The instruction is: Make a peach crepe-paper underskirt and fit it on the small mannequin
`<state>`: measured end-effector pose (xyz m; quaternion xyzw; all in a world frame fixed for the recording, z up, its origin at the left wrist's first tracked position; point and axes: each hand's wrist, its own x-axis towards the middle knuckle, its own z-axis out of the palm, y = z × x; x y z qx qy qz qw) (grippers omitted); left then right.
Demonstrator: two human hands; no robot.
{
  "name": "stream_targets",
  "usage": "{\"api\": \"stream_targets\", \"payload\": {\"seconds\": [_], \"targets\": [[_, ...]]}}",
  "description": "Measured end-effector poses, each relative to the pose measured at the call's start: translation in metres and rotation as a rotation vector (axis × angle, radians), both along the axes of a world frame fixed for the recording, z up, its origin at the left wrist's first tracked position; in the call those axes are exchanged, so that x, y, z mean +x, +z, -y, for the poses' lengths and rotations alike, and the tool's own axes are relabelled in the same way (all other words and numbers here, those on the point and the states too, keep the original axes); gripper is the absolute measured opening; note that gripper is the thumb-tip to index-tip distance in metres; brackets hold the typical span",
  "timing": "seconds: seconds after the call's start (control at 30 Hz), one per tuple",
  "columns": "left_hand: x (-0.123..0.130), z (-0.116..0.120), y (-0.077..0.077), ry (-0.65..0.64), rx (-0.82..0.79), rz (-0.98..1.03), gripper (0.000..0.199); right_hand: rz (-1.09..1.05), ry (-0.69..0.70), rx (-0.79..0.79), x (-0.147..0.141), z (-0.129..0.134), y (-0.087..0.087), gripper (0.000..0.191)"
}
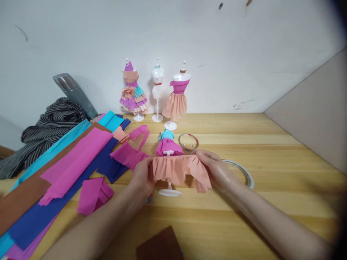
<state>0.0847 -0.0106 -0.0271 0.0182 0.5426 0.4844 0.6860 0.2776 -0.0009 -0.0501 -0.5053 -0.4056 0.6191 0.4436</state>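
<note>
A gathered strip of peach crepe paper [173, 169] stretches between my two hands, its pleats hanging down. My left hand [143, 177] pinches one end, and my right hand [213, 168] grips the other near the top edge. Right behind the strip stands a small white mannequin [170, 192] dressed in a turquoise top [166, 135] and a magenta skirt [168, 147]. The strip covers part of its stand; whether paper and stand touch, I cannot tell.
Three mannequins [157, 92] line the wall. Coloured crepe paper sheets [78, 159] and a striped cloth [54, 122] lie left, beside a grey bottle [77, 95]. Behind my right hand are a wire ring [189, 135] and a tape roll [248, 175]. Brown paper [159, 245] lies in front.
</note>
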Motion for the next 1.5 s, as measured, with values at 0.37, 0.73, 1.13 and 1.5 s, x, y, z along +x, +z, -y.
{"api": "stream_targets", "payload": {"seconds": [0.37, 0.73, 1.13, 1.5], "targets": [[-0.002, -0.001, -0.002, 0.057, 0.059, 0.026, 0.019, 0.145, 0.091, 0.045, 0.013, 0.006, -0.008, 0.029], [-0.004, -0.002, -0.009, 0.04, 0.128, 0.072, 0.019, 1.061, 0.252, 0.829, 0.023, 0.022, 0.01, 0.029], [0.002, 0.007, -0.016, -0.088, 0.096, 0.142, 0.012, 1.042, 0.491, 1.019, -0.006, 0.036, 0.024, 0.044], [0.006, 0.007, -0.009, -0.115, 0.119, 0.111, 0.014, 1.108, 0.563, 1.114, -0.023, -0.02, 0.043, 0.032]]}}
